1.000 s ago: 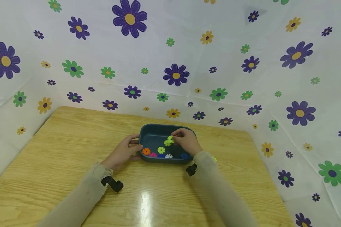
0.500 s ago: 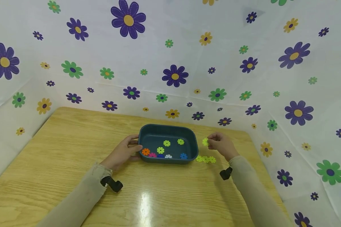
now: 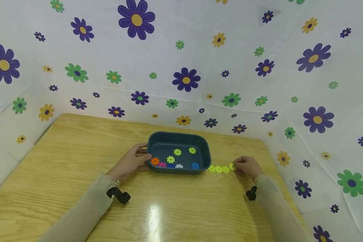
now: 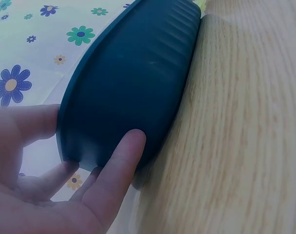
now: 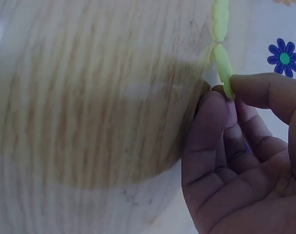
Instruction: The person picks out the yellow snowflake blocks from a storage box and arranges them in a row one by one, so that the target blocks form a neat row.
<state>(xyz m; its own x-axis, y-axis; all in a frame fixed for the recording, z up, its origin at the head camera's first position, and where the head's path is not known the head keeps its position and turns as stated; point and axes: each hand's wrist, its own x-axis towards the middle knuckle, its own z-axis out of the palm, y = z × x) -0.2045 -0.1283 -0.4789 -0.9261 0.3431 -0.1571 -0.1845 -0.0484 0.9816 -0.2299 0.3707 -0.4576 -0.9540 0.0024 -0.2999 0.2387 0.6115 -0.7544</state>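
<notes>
My left hand [image 3: 129, 163] holds the left end of a dark teal plastic tub [image 3: 178, 170], thumb and fingers spread against its end wall [image 4: 123, 83]. On the table to the right, my right hand [image 3: 248, 167] pinches a yellow-green notched disc [image 3: 232, 166] between thumb and finger. Seen from the right wrist, this disc [image 5: 224, 70] is tilted, its far edge meeting the end of a row of similar discs [image 5: 220, 19]. That row [image 3: 218, 169] lies flat beside the tub's front right corner. Inside the tub are yellow-green discs [image 3: 170, 159], an orange disc [image 3: 155, 161] and others.
Pink [image 3: 162, 164], white [image 3: 179, 166] and blue [image 3: 195, 166] discs lie along the tub's near inner side. The wooden table [image 3: 175, 208] ends at a flower-printed cloth [image 3: 157, 64] behind and at both sides.
My right hand has carried a yellow-green disc out of the tub, rightward, then down to the right end of the row. The left hand and the tub have stayed put.
</notes>
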